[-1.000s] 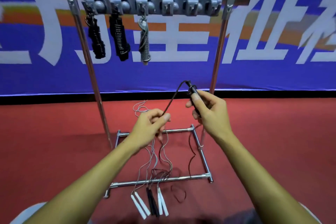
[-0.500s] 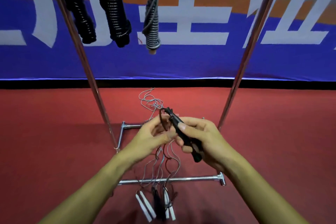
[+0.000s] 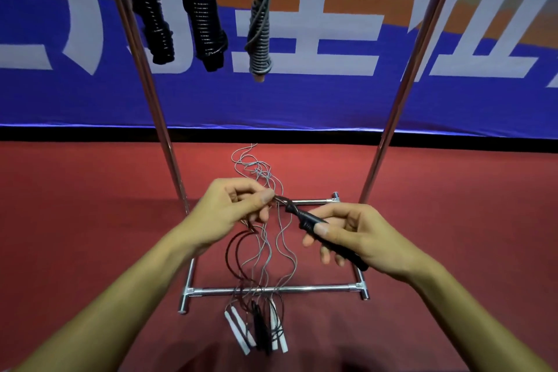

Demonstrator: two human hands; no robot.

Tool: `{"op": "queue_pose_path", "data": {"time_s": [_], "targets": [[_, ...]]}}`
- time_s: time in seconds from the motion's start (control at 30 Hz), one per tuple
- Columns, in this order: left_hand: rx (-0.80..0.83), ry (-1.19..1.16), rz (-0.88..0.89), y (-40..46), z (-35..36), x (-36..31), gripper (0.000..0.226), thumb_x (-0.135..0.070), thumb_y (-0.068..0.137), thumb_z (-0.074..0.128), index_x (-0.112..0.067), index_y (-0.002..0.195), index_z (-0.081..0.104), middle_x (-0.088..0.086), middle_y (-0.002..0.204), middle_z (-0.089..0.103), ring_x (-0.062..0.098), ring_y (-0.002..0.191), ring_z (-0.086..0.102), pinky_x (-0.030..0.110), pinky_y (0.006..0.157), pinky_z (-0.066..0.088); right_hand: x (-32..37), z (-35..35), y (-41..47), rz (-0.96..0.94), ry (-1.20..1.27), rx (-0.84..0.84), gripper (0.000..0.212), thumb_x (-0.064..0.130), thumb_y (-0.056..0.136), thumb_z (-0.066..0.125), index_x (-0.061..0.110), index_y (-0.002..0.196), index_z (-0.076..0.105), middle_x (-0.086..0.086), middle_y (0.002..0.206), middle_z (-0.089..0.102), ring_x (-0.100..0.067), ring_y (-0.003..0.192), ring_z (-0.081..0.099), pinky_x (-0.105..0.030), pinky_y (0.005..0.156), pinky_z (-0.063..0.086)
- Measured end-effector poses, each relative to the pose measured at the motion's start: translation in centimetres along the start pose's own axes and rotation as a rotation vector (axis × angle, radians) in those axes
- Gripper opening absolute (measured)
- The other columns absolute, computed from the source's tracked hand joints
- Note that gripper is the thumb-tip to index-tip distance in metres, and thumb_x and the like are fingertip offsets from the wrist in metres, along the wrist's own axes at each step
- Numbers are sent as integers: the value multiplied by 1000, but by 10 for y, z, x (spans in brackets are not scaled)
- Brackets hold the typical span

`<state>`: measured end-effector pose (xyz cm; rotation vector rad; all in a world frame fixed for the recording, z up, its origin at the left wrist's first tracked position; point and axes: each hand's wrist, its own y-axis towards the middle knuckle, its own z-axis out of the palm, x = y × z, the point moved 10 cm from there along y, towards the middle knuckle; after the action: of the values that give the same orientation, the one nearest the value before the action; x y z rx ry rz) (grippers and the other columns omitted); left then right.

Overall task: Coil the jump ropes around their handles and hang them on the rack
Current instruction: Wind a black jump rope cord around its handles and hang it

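My right hand (image 3: 359, 235) grips a black jump-rope handle (image 3: 311, 222) that points up and left. My left hand (image 3: 232, 208) pinches the dark cord (image 3: 279, 199) just off the handle's tip, where a turn or two wraps it. The cord's slack loops (image 3: 234, 251) hang down to the floor. Three coiled ropes hang from the metal rack (image 3: 148, 93) above: two black ones (image 3: 157, 18) (image 3: 205, 18) and a grey one (image 3: 259, 27).
Loose grey cords (image 3: 256, 169) trail over the red floor through the rack's base frame (image 3: 271, 290). White handles (image 3: 238, 329) and a black handle (image 3: 259, 323) lie in front of the base. A blue banner stands behind the rack.
Both hands came down from chest height to low over the rack's base. The handle tilted from upright to slanting, and the left hand closed in to its tip.
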<state>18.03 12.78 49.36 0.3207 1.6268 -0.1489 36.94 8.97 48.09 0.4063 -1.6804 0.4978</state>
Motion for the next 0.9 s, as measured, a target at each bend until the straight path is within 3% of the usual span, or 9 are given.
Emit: {"op": "queue_pose_path", "data": {"time_s": [0.1,0.23,0.37,0.43,0.57,0.7,0.83,0.9], "targets": [[72,53,14,-1,7,-3,13,-15,96,70,-2,96,71,13,80,74,21,75,66,34,76,53,-11,3,-4,64,-26,65,23,20,104,60,7,122,58,-16,105,77,-27,70,63,-28,55,45],[110,277,75,-1,11,-5,8,-12,100,71,-5,96,69,9,85,79,41,80,68,51,76,56,-20,-17,-2,75,-77,-52,21,22,105,60,6,118,59,-15,101,77,-25,67,55,-30,54,38],[124,559,78,-3,13,2,22,-27,102,70,-20,90,53,-8,81,79,17,69,71,38,66,56,-12,-36,3,4,-150,-212,13,15,105,59,7,115,60,-9,97,79,-19,66,56,-36,59,38],[145,675,47,-3,11,12,31,-39,100,70,-24,85,49,-11,77,78,15,60,67,39,63,56,-11,-46,6,-20,-149,-286,13,12,103,61,7,116,61,-7,98,79,-17,67,57,-40,63,39],[194,594,-107,-3,1,39,37,-28,97,75,-14,86,43,3,65,70,26,66,71,47,72,55,-11,-63,10,-75,-19,-442,17,9,101,63,6,119,62,-9,98,80,-15,67,59,-41,66,42],[276,355,-252,-10,3,54,31,-20,97,74,-12,102,44,-1,64,67,23,68,65,38,74,47,-14,-93,3,-109,89,-628,19,9,101,63,2,119,64,-13,98,80,-14,64,59,-28,57,46],[126,614,-356,-12,-26,73,25,-30,101,70,-15,98,51,-3,63,71,10,56,64,34,65,53,-26,-82,9,-70,111,-661,21,8,101,63,0,120,62,-9,94,81,-11,60,61,-24,52,46],[55,723,-337,-11,-42,67,28,-37,101,69,-17,88,56,-5,64,74,4,49,58,28,55,47,-33,-74,15,-61,123,-677,20,8,102,63,0,120,61,-9,94,81,-9,58,61,-20,50,44]]}}
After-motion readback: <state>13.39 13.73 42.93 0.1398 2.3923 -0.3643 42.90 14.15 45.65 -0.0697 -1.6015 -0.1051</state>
